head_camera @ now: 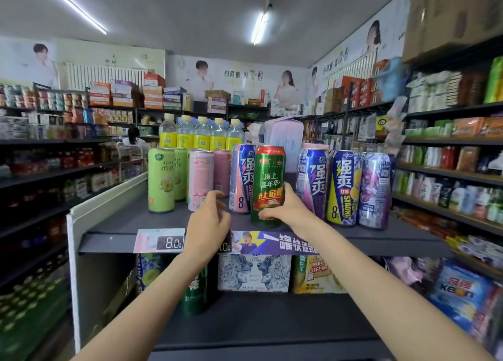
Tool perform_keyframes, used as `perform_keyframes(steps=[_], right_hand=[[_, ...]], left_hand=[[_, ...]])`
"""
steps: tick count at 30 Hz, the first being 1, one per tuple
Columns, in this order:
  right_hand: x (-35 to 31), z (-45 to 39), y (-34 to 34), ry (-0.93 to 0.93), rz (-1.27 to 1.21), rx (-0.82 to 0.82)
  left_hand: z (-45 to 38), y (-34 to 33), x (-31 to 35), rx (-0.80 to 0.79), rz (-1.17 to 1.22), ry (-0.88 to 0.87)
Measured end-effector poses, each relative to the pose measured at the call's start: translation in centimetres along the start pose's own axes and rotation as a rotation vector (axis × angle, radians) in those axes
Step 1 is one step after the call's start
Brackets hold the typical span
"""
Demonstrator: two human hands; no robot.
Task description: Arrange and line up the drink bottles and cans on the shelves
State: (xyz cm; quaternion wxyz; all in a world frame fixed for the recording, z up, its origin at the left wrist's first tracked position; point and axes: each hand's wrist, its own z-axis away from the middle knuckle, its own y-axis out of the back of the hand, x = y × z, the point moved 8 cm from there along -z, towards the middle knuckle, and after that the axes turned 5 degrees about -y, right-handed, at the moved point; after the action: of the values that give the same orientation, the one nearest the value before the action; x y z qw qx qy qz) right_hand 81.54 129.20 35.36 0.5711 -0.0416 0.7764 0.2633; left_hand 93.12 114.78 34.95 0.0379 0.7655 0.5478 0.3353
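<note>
On the shop's top shelf (381, 238) most cans stand fronted, but the green-and-red can (268, 186), clasped by the right hand (285, 205), sits unaligned at 12 o'clock, left hand (208, 222) loose, empty.

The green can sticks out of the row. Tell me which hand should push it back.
Right. The right hand already wraps the green can at the shelf front edge. The left hand holds nothing and sits nearer the pink can.
</note>
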Motion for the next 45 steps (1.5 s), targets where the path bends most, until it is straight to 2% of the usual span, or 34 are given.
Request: perform_keyframes(steps=[3,7,10,12,15,18,22,26,31,37,39,41,43,45], right_hand=[[-0.2,-0.1,-0.4,-0.017,-0.034,-0.020],[-0.5,0.4,0.5,-0.046,-0.007,0.194],[-1.5,2.0,0.6,0.034,-0.053,0.245],[-3.0,4.2,1.0,0.126,-0.121,0.242],[-4.5,8.4,1.4,0.252,-0.223,0.151],[-2.6,12.6,0.3,0.287,-0.127,0.044],[4.5,14.7,-3.7,0.151,0.034,-0.076],[9.9,14.1,-7.7,0.059,0.176,-0.109],[12.1,12.1,-10.3,-0.009,0.245,-0.083],[14.4,8.9,-12.4,-0.070,0.187,0.000],[15.4,7.7,-13.1,-0.099,0.179,0.048],[16.4,6.5,-13.5,-0.139,0.127,0.104],[17.0,5.5,-13.9,-0.177,0.100,0.148],[17.3,4.6,-14.1,-0.196,0.088,0.171]], left_hand=[[1.0,2.1,-0.1,0.130,0.120,0.002],[5.1,6.3,-1.2,0.352,0.080,-0.022],[9.4,8.4,-3.0,0.412,0.008,0.026],[12.1,8.7,-4.6,0.399,-0.021,0.075],[15.0,7.8,-7.0,0.300,-0.064,0.146],[16.5,6.0,-9.7,0.137,-0.103,0.240],[18.0,3.9,-12.9,-0.100,-0.178,0.382],[18.9,2.7,-14.6,-0.219,-0.199,0.409],[19.4,1.6,-15.4,-0.243,-0.163,0.418],[17.9,0.9,-16.6,-0.269,-0.110,0.438],[16.7,1.3,-16.8,-0.202,-0.051,0.430],[15.6,2.3,-17.0,-0.055,0.035,0.409],[15.0,2.9,-18.4,0.064,0.121,0.487],[14.7,1.9,-20.4,0.054,0.203,0.621]])
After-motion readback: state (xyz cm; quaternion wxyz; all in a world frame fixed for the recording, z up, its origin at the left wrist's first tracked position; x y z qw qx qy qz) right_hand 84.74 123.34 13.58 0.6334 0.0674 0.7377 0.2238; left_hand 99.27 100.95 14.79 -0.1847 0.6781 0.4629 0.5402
